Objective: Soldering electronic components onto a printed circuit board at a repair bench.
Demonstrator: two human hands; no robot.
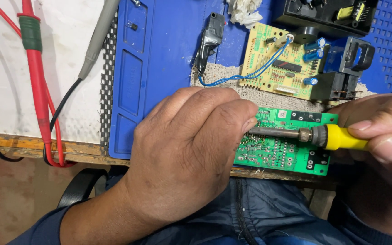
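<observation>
My right hand (pixel 382 136) grips a yellow-handled soldering iron (pixel 314 135), whose metal shaft points left across a green circuit board (pixel 286 154). The board lies solder side up at the bench's near edge. My left hand (pixel 191 149) rests on the board's left part, fingers curled, with the fingertips touching the iron's tip end. The tip itself and whatever the left fingers pinch are hidden. A yellow circuit board (pixel 282 63) with blue capacitors and blue wires (pixel 250 75) lies just beyond, on a beige cloth (pixel 218 77).
A blue work mat (pixel 159 50) covers the bench. Red (pixel 35 68) and grey (pixel 96 41) multimeter probes with their leads lie at the left on a white surface. Black plastic parts (pixel 341 77) and a black housing (pixel 327 16) sit at the back right. The wooden bench edge (pixel 28 147) runs below.
</observation>
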